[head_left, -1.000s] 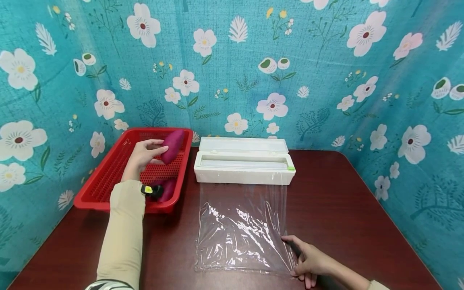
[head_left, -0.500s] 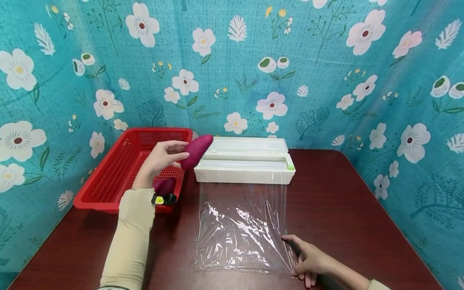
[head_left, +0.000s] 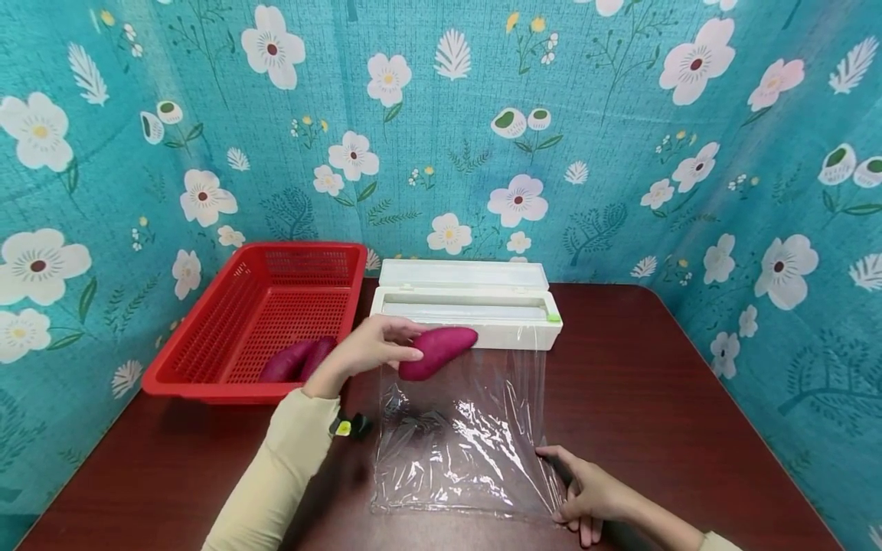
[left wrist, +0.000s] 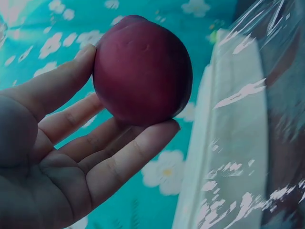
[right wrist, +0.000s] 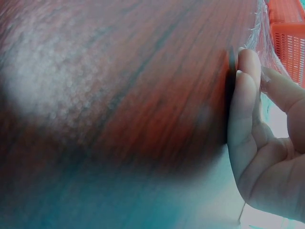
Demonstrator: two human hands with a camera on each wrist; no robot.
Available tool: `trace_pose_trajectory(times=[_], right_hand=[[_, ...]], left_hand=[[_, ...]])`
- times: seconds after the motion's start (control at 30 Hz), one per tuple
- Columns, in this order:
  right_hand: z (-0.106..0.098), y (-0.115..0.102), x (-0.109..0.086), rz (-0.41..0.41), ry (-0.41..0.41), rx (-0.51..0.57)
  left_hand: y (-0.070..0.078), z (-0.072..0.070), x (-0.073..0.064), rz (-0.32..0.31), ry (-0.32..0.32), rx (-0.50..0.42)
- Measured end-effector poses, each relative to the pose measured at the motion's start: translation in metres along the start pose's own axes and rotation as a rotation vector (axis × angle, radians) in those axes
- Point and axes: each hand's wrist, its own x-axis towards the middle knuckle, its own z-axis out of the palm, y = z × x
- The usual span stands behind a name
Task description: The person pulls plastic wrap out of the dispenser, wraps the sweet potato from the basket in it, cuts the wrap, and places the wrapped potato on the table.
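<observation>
My left hand (head_left: 365,348) grips a purple sweet potato (head_left: 439,350) between thumb and fingers, in the air over the back part of a sheet of plastic wrap (head_left: 468,459). In the left wrist view the sweet potato (left wrist: 143,71) appears end-on, thumb on one side and fingertips underneath. The wrap stretches forward across the table from a white wrap dispenser (head_left: 496,335) whose lid is up. At the sheet's front right corner my right hand (head_left: 594,493) pinches the film. The right wrist view has the film (right wrist: 264,43) running from the thumb and fingers of that hand.
A red plastic basket (head_left: 200,329) stands at the back left, with two more sweet potatoes (head_left: 285,361) inside. A green slider (head_left: 553,317) sits at the dispenser's right end. Floral curtain (head_left: 441,153) surrounds the dark wooden table (head_left: 654,398).
My left hand has carried the sweet potato from above the basket rightward and toward me, past the dispenser's left end, to over the film. My right hand stays at the film's corner.
</observation>
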Motion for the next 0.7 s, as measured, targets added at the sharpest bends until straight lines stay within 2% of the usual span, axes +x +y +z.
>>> trace_pose_trajectory(times=[0.17,0.37,0.57,0.7], right_hand=[[0.001,0.000,-0.001,-0.002,0.002,0.006],[0.001,0.001,-0.002,-0.003,0.000,0.003],[0.001,0.001,-0.001,-0.007,0.000,0.005],[0.002,0.001,-0.001,-0.006,-0.003,0.007]], left_hand=[[-0.004,0.021,0.002,0.021,-0.102,0.034],[-0.014,0.044,0.004,0.048,-0.190,0.110],[-0.026,0.062,0.007,0.101,-0.230,0.253],[-0.029,0.071,0.005,0.096,-0.254,0.287]])
